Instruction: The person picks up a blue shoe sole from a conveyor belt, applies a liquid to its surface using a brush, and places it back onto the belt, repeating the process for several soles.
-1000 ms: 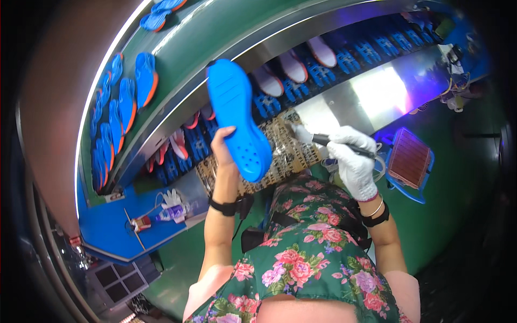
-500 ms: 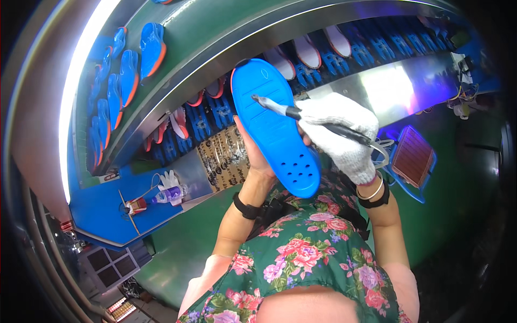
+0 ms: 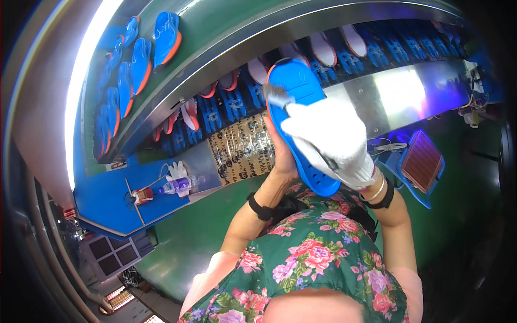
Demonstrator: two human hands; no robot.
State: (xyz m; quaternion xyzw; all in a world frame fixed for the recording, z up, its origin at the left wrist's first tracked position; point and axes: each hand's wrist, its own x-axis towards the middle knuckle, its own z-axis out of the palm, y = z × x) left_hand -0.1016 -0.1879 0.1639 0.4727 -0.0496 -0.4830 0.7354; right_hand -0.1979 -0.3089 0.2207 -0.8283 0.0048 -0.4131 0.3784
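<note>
A long blue shoe sole (image 3: 297,81) with an orange rim is held up before me, its holed end towards my body. My bare left hand (image 3: 283,153) is closed around its left side from below. My right hand (image 3: 328,140), in a white knitted glove, grips a brush (image 3: 277,95) and covers much of the sole's middle. The brush's bristles are smeared by motion and lie over the sole's left edge near the far end; whether they touch it I cannot tell. The brush's handle is mostly hidden by the glove.
Blue-and-orange soles (image 3: 141,62) lie on a green surface at far left. Blue clamp-like parts (image 3: 234,102) and pale soles (image 3: 323,49) line the bench. A purple-labelled bottle (image 3: 176,185) and a red pot (image 3: 143,196) stand on the blue table. A blue-framed brown panel (image 3: 424,161) is at right.
The brush has gone from the sole's upper face to its left edge, and my gloved hand now covers more of it. My view has shifted, moving the scene slightly right.
</note>
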